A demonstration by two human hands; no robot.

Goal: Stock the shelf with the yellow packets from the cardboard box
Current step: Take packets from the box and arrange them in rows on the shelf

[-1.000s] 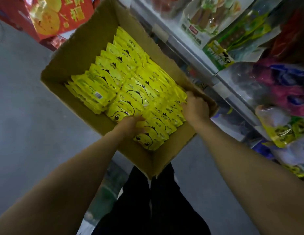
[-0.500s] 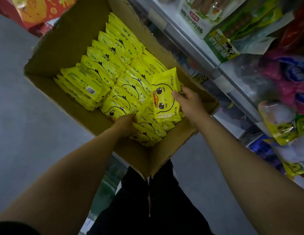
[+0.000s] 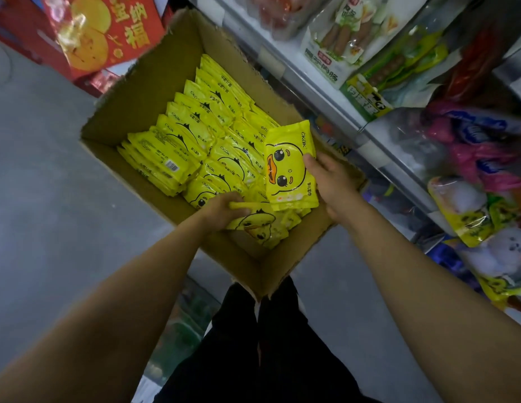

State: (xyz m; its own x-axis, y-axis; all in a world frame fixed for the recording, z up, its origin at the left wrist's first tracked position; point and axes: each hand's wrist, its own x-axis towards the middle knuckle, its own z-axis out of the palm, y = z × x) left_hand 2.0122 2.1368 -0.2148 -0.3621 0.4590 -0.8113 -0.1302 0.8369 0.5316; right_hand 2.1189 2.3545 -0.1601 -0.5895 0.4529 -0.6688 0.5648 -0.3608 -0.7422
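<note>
An open cardboard box (image 3: 154, 91) stands on the floor beside the shelf, packed with several rows of yellow packets (image 3: 195, 132) printed with a duck face. My right hand (image 3: 330, 181) holds one yellow packet (image 3: 288, 167) upright above the box's right side, face toward me. My left hand (image 3: 224, 210) reaches into the near end of the box and grips the edge of another packet (image 3: 259, 225) lying there.
The shelf (image 3: 367, 132) runs along the right, its white edge close to the box, filled with bagged goods such as sausage packs (image 3: 338, 42) and yellow-green bags (image 3: 469, 216). Red gift boxes (image 3: 108, 36) stand behind the box. Grey floor lies to the left.
My right hand pulled one packet out of the row and lifted it upright above the box. My left hand stayed at the near packets and curled around one.
</note>
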